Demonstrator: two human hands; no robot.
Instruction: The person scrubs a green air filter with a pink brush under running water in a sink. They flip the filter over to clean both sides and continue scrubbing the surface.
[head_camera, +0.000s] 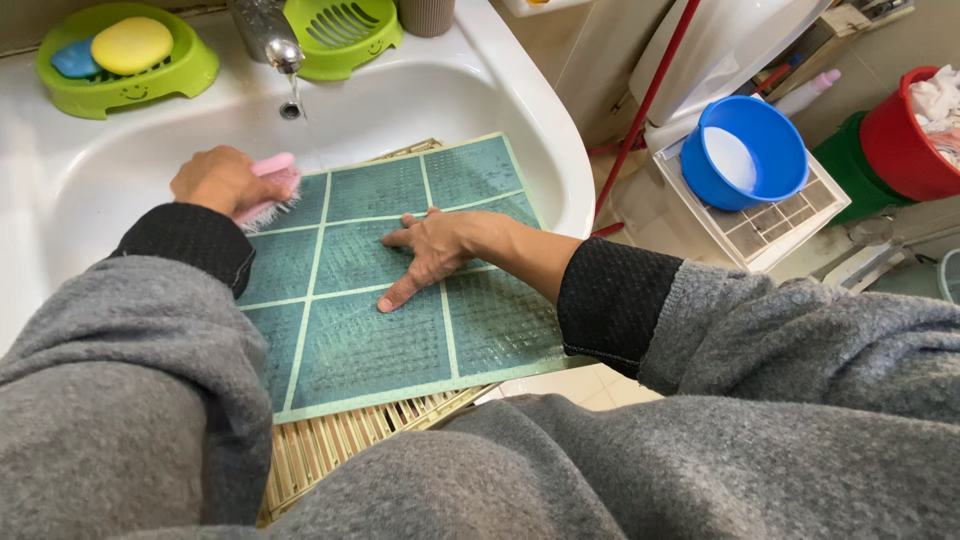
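A: Scrubbing is the step in hand, I'd say. The left hand (222, 180) has its fingers wrapped tight around a pink brush (270, 188), bristles down on the far left corner of the green mesh filter (390, 290).

B: And where does that filter sit?

A: Flat across the white sink (540, 130), resting on a pale slatted grille (350, 435) that pokes out beneath its near edge. Water runs thinly from the tap (268, 35) just beyond it.

B: The other hand?

A: The right hand (435, 250) lies open, palm down, fingers spread apart and pressing on the middle of the mesh. It grips nothing; it pins the filter steady.

B: What does the next move call for?

A: In my judgement, firm pressure from that flat hand while the brush works panel by panel toward the near edge. The mesh looks thin, so light strokes suit it.

B: Anything nearby?

A: A green soap dish (125, 65) behind the basin, a blue bowl (745, 150) off to the right.
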